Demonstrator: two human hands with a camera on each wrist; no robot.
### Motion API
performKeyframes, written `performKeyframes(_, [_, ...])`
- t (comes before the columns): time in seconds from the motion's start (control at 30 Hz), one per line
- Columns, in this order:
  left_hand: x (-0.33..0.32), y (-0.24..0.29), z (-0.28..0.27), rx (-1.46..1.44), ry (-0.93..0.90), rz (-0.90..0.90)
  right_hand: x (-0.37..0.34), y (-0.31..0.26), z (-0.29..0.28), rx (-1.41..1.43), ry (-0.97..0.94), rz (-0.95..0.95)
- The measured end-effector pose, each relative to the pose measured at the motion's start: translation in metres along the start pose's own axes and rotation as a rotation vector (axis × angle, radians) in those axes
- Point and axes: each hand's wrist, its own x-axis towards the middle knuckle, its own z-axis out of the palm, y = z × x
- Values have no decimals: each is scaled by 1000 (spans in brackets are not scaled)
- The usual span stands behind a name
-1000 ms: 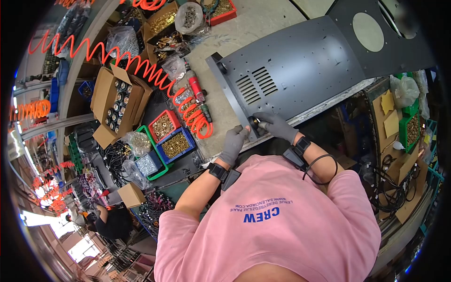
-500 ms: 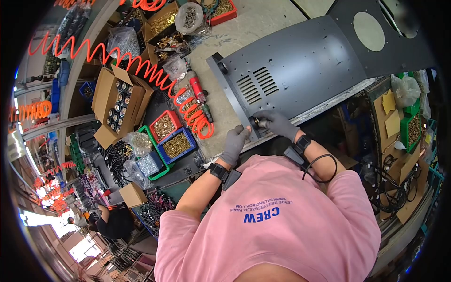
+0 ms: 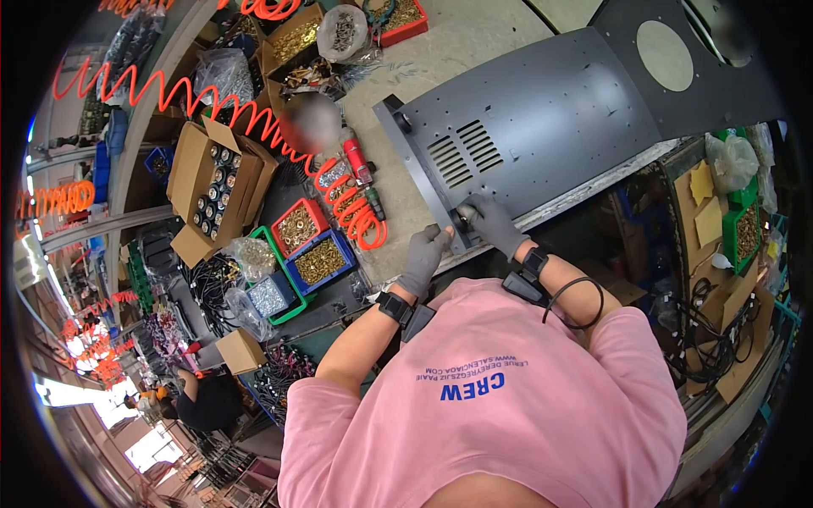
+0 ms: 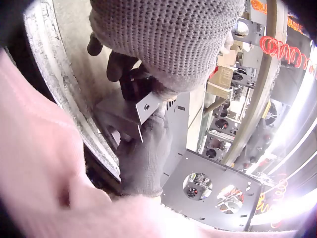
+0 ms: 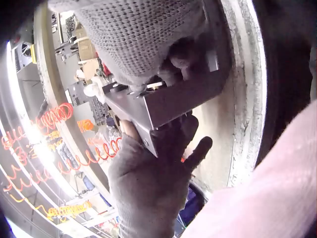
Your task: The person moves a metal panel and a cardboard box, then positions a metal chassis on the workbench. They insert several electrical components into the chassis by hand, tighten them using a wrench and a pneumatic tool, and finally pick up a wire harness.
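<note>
A grey metal panel [image 3: 542,127] with vent slots lies on the bench, its narrow bent edge strip [image 3: 428,186] facing the person. The gloved left hand [image 3: 422,261] grips the near end of that strip. With curled fingers, the gloved right hand [image 3: 494,225] holds a small black round part [image 3: 461,218] against the strip's inner side. In the left wrist view, the left hand [image 4: 166,42] covers part of the bent metal [image 4: 121,111], the right hand [image 4: 144,161] beyond. Seen from the right wrist, the right hand's [image 5: 136,42] fingertips are partly hidden behind the metal [image 5: 183,99].
Left of the panel lie a red power driver [image 3: 356,161] and a coiled red hose [image 3: 360,229]. Bins of brass screws [image 3: 318,262] and an open carton [image 3: 190,182] of round parts stand further left. A dark plate [image 3: 720,93] with a round hole adjoins the panel's far end.
The right hand has turned slightly at the black part, its wrist shifting a little left toward the left hand. The left hand and the panel stay about where they were.
</note>
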Motion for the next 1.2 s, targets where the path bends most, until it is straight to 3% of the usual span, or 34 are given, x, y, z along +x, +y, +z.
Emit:
performKeyframes(0.07, [1,-3,0,-2,-7,18,1,-8,-6,-5,-107,112])
performKeyframes(0.2, [3,-7,-1,-5,-17,-7,-2,7,-9,97,-200,99])
performKeyframes(0.27, [3,-7,0,-13,-16,10,12,7,-7,-281,-361,320])
performKeyframes(0.3, [3,-7,0,-19,-11,28,11,4,-5,-282,-358,315])
performKeyframes(0.37, [2,-6,1,-34,-1,28,3,-2,0,-266,13,21])
performKeyframes(0.5, [3,-9,2,-30,-10,48,-1,9,-2,-53,58,198])
performKeyframes(0.57, [4,-10,-1,-15,-24,46,-1,18,-5,-209,97,13])
performKeyframes(0.6, [6,-9,-2,4,-39,43,-1,10,-9,-214,97,9])
performKeyframes(0.67, [1,1,-1,-13,-39,49,-4,-11,-17,114,-85,299])
performKeyframes(0.7, [-1,5,-1,-25,-41,50,-4,-5,-15,109,-87,292])
performKeyframes(0.77, [-2,9,-3,5,-46,45,-3,20,-9,-117,14,54])
performKeyframes(0.83, [-2,11,-6,32,-45,48,-5,10,-13,-150,-39,-8])
performKeyframes(0.9, [-1,9,-8,10,-104,4,-1,-15,-25,134,-187,430])
performKeyframes(0.93, [4,2,-10,89,-126,19,-1,-4,-20,24,-108,160])
performKeyframes(0.97, [6,-4,-10,10,-136,31,-3,5,-18,-41,-153,47])
performKeyframes(1.03, [8,-7,-11,-217,-226,-28,-4,-9,-17,45,-233,62])
performKeyframes(1.13, [10,-2,-18,-166,-275,-44,0,-2,-14,35,-271,94])
performKeyframes(1.2, [10,1,-19,-240,-306,-70,0,-4,-18,-27,-272,-21])
